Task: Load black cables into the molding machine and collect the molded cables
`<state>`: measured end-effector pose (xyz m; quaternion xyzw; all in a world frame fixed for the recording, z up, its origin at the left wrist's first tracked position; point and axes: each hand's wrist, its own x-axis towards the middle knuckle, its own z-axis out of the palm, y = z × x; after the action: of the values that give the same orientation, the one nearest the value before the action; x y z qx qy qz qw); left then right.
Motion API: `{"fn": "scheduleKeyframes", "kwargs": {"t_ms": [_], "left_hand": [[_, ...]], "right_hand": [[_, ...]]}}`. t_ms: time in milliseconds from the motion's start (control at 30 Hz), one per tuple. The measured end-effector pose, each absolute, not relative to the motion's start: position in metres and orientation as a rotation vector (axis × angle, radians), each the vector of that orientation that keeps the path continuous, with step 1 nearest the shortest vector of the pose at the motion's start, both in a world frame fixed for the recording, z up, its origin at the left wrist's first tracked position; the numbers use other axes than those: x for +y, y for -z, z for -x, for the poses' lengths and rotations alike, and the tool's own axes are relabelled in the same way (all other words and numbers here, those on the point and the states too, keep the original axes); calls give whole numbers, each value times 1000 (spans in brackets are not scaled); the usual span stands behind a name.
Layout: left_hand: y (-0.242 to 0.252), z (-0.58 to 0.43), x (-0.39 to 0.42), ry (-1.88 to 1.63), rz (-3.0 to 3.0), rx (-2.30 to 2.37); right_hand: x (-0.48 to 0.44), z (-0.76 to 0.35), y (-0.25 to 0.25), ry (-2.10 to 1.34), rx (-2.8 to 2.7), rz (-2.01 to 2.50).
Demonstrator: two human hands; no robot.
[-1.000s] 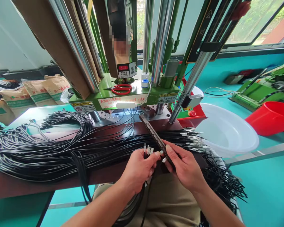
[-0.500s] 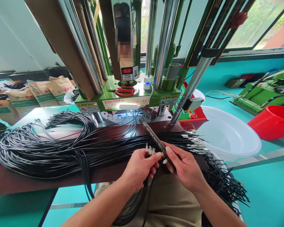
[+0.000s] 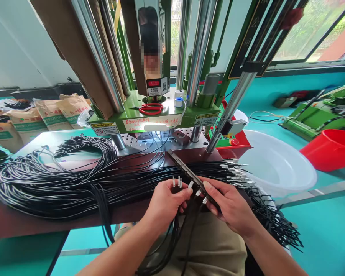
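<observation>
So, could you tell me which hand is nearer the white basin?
Right. The right hand is just left of the basin, gripping a bar; the left hand is farther left, gripping cable ends.

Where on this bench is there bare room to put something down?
Bare: the brown table strip between the cable pile and the front edge, and the pale corner behind the pile, before the sacks. Crowded: mid-bench below the green press, where the left hand and right hand hold cable ends and a dark bar.
</observation>
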<state>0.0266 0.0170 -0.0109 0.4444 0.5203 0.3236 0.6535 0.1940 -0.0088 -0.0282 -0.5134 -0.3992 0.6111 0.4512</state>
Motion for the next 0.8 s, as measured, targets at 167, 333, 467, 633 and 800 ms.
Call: {"fn": "scheduleKeyframes", "kwargs": {"t_ms": [167,333,467,633,800], "left_hand": [[11,-26,18,-717,-1031,1206],[9,-27,19,-716,-1017,1238],[9,-26,20,-724,-1008,1219],[10,-27,22,-710,-1006,1215],[10,-27,23,-708,-1023,1215]], "right_hand": [[-8,-195,28,-1514,-1005,1274],[-8,-196,29,-1515,-1034,1256],[-8,-196,29,-1499,-1075,1282],[-8,-196,29,-1454,-1160,1297],[-9,-194,28,-1412,-1212,1292]]}}
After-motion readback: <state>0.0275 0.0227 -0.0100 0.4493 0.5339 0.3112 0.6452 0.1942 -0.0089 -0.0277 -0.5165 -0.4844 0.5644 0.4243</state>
